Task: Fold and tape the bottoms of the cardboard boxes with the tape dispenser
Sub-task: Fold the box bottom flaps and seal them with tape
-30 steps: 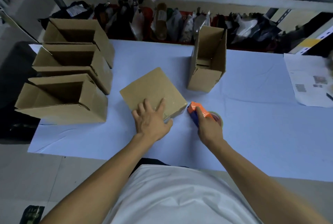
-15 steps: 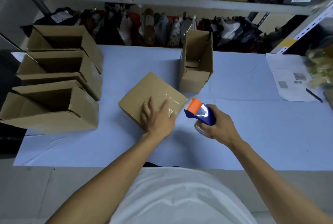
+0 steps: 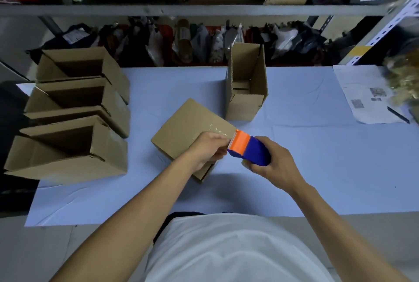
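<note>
Risen left grip [image 3: 207,150] pinches glossy tape; right grip [image 3: 275,166] clasps plastic dispenser [image 3: 248,150].

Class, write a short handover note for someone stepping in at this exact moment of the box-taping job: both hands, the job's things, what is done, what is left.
Left hand: fingers at the orange mouth of the tape dispenser, apparently pinching the tape end.
Right hand: grips the dispenser above the table.
Box being worked: bottom up, flaps folded, some clear tape on it.
Done: three boxes on the left and one upright box stand open-topped.
Left: finish taping this bottom, then set it aside.
</note>
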`<state>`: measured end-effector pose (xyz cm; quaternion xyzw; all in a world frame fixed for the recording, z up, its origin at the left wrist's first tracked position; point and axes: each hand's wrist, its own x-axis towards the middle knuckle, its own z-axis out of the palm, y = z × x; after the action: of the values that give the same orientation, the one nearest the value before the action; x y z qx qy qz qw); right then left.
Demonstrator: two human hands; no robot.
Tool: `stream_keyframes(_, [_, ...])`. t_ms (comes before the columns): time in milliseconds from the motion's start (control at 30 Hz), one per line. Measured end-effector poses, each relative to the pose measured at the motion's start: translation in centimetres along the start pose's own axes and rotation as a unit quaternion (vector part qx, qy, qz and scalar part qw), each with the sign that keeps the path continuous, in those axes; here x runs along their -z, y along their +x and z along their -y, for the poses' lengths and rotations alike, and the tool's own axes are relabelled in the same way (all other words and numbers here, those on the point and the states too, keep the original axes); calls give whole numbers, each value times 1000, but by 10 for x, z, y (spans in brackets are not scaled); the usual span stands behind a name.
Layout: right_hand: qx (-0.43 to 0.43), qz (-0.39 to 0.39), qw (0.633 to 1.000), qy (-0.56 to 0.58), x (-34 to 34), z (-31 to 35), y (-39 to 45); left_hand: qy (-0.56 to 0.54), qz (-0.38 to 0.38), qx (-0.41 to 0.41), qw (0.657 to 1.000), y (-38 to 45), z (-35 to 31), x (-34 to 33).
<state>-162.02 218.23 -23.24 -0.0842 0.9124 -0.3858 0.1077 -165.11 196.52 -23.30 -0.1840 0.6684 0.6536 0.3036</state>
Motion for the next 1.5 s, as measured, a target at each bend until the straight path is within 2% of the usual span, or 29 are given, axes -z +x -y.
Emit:
stream_keyframes(100, [1,8,1000,1,-4,-1,-2,-40,41,19,998,3,-7,2])
stream_keyframes(367, [-20,-4,1000,14,-6,2,-11,-3,48,49,998,10,-13,0])
stream_keyframes(533, [-49,-18,998,32,-9,13,-21,-58,85,82,991,1,-18,4])
stream_keyframes(667, [-54,-27,997,38,-15,23,-28,-56,112,119,985,-2,-16,12])
stream_keyframes(733, [-62,-32,997,26,-21,27,-28,-11,97,110,989,-2,-15,15])
stream_keyframes(833, [-66,-24,998,-5,-24,31,-22,110,23,27,993,3,-17,19])
stream_keyframes(900, [-67,0,997,-37,-20,29,-18,129,-27,-21,991,7,-18,26])
stream_keyframes(967, [-71,17,996,-45,-12,23,-15,143,-42,-44,988,10,-19,33])
stream_keyframes(1033, [-70,18,997,-40,-5,16,-12,160,-55,-56,984,12,-24,36])
stream_keyframes(1133, [-88,4,996,-31,5,-3,-14,173,-127,-68,974,26,-33,50])
stream_keyframes(1300, [-121,-3,992,-30,7,-28,-19,218,-83,-51,971,39,-47,64])
stream_keyframes(1500, [-129,-12,990,-47,-9,-34,-22,262,-97,-39,959,45,-47,63])
